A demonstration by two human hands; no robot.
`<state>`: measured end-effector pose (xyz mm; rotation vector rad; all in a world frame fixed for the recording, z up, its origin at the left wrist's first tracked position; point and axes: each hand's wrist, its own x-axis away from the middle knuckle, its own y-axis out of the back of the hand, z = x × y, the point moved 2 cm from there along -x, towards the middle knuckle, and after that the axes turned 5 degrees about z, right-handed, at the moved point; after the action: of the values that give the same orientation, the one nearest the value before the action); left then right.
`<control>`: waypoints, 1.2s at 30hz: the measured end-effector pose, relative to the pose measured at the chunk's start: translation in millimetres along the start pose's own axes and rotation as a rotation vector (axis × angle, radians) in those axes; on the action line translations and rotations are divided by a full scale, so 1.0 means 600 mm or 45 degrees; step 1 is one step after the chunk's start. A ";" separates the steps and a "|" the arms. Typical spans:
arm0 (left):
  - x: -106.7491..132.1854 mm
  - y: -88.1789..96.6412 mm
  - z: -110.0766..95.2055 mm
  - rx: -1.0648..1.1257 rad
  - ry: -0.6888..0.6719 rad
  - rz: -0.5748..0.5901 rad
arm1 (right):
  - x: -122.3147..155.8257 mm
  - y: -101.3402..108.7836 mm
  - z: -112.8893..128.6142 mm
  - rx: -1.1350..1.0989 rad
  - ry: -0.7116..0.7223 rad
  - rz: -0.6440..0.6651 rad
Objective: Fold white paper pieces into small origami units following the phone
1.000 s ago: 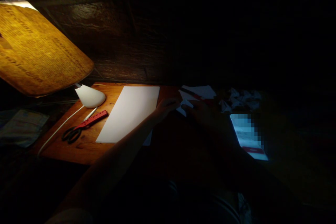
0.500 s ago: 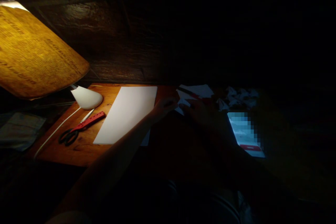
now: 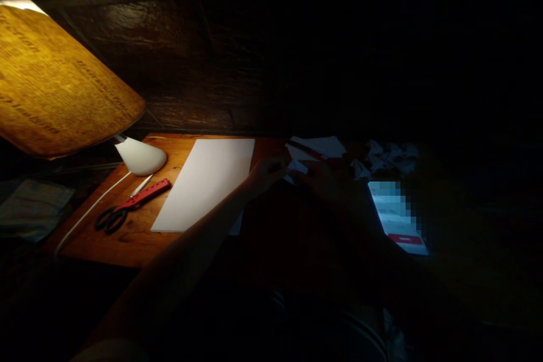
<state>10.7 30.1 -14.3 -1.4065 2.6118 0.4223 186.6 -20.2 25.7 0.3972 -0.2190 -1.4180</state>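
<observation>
A small folded piece of white paper [image 3: 298, 167] is pinched between both hands over the dim middle of the table. My left hand [image 3: 268, 172] closes on its left side, beside the right edge of a stack of white sheets [image 3: 207, 181]. My right hand [image 3: 319, 180] grips its right side, mostly in shadow. Just behind the hands lie more white sheets [image 3: 333, 146] with a dark and red pen-like tool [image 3: 306, 150] across them. Several folded white paper pieces [image 3: 392, 155] sit farther right. The fingertips are hard to make out in the dark.
On the left of the wooden table [image 3: 114, 251] stands a lamp [image 3: 142, 158] with a yellow printed shade [image 3: 63, 85]. Near its base are a white pen [image 3: 141, 185] and scissors [image 3: 111, 219] with a red cover [image 3: 146, 193]. A lit phone [image 3: 396, 209] lies at right, before a dark wall.
The folded paper has shifted slightly and been turned between my fingers, with both hands still on it. The content on the phone screen has changed. Other things stay put.
</observation>
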 end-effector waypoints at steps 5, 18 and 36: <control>0.001 -0.005 -0.006 0.089 0.024 0.002 | -0.001 0.003 -0.004 0.005 -0.050 0.025; 0.002 -0.003 -0.006 -0.062 0.003 0.012 | 0.006 0.003 0.015 0.068 -0.157 0.082; 0.005 -0.004 -0.008 0.107 0.070 -0.065 | 0.000 0.006 0.003 -0.064 -0.195 -0.046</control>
<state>10.9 25.3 -11.1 -1.4740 2.5965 0.2677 189.0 -20.2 28.9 0.2525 -0.3013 -1.4877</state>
